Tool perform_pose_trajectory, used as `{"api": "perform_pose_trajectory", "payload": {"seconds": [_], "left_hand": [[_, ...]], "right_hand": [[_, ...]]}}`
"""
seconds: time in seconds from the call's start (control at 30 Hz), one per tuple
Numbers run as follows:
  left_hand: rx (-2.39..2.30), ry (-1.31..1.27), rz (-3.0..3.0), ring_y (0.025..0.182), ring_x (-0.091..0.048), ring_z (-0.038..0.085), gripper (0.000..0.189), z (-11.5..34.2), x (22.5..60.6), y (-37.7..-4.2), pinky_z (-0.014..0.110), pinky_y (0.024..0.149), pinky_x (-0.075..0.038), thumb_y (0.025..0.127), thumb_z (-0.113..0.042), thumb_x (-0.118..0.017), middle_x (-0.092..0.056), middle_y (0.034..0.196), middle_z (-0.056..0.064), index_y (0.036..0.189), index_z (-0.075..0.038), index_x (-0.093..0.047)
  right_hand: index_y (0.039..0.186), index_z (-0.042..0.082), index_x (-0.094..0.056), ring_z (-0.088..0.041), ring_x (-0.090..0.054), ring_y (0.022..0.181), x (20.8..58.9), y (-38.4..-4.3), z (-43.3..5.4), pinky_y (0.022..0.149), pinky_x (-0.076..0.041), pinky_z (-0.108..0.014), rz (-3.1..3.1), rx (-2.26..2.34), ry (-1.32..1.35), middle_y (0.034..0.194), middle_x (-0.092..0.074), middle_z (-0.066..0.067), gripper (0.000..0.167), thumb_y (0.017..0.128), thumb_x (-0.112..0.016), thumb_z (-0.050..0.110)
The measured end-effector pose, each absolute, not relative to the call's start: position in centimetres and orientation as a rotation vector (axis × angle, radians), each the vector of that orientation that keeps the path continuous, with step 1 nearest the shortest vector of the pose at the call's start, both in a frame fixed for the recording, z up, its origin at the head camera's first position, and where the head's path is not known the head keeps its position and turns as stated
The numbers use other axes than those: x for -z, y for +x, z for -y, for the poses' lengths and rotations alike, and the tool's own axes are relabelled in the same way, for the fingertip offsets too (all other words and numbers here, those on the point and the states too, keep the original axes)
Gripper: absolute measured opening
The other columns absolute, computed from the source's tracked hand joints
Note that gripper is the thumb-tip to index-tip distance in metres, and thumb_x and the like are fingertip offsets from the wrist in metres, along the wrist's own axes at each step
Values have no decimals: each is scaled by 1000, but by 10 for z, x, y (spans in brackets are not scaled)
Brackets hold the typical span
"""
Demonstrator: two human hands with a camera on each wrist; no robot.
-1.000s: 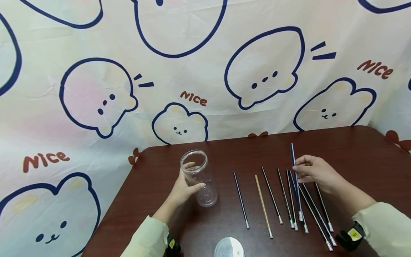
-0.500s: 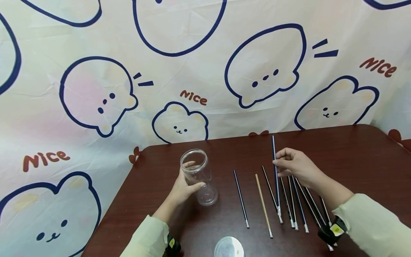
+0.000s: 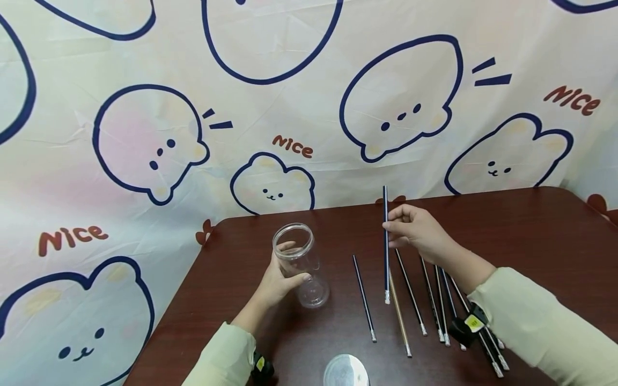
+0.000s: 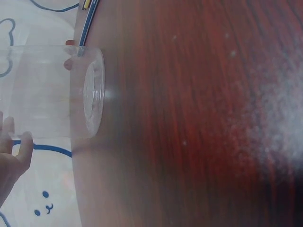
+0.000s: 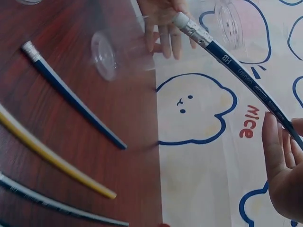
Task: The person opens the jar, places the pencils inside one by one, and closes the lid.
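A clear plastic jar (image 3: 309,271) without a lid stands slightly tilted on the table, its mouth facing up. My left hand (image 3: 277,281) grips it from the left side, thumb across the front. In my right hand (image 3: 417,230) a dark blue pencil (image 3: 386,268) is pinched near its upper end. The pencil hangs nearly upright, eraser end (image 5: 191,28) down, above the table and to the right of the jar. HB lettering shows on its side in the right wrist view. Below it lie another dark blue pencil (image 3: 364,300) and a yellow pencil (image 3: 401,316).
Several dark pencils (image 3: 432,300) lie in a loose row to the right, partly under my right forearm. A round clear lid (image 3: 345,371) rests at the table's front edge of view. The brown table (image 3: 555,241) meets a patterned cloth backdrop (image 3: 328,107) behind.
My right hand has carried the blue pencil leftward and a little up, from above the pencil row towards the jar. The left hand and the jar stay in place.
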State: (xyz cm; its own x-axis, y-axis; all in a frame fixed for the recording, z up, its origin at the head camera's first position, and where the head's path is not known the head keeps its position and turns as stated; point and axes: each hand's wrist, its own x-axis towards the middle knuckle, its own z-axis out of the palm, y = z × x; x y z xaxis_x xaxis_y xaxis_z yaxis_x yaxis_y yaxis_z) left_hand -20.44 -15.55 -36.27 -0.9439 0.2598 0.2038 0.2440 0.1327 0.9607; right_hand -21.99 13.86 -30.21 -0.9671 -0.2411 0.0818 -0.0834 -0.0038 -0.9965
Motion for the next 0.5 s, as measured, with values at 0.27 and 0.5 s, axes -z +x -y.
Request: {"api": "perform_pose_trajectory", "payload": {"seconds": [0.27, 0.5], "left_hand": [[-1981, 525, -2363, 100, -46, 40, 72, 157, 362, -205, 26, 77, -41, 69, 7, -64, -41, 118, 20, 125, -2, -21], [-1943, 523, -2404, 97, -50, 29, 71, 156, 361, -205, 28, 80, -39, 69, 8, -64, -43, 119, 18, 125, -1, -22]], "right_hand": [[93, -5, -43, -12, -55, 61, 284, -231, -113, 60, -49, -28, -2078, 2196, -323, 75, -54, -3, 15, 84, -52, 2], [93, -3, -43, -13, -54, 62, 264, -240, -93, 61, -48, -28, -2066, 2224, -331, 79, -51, -6, 12, 85, -50, 1]]}}
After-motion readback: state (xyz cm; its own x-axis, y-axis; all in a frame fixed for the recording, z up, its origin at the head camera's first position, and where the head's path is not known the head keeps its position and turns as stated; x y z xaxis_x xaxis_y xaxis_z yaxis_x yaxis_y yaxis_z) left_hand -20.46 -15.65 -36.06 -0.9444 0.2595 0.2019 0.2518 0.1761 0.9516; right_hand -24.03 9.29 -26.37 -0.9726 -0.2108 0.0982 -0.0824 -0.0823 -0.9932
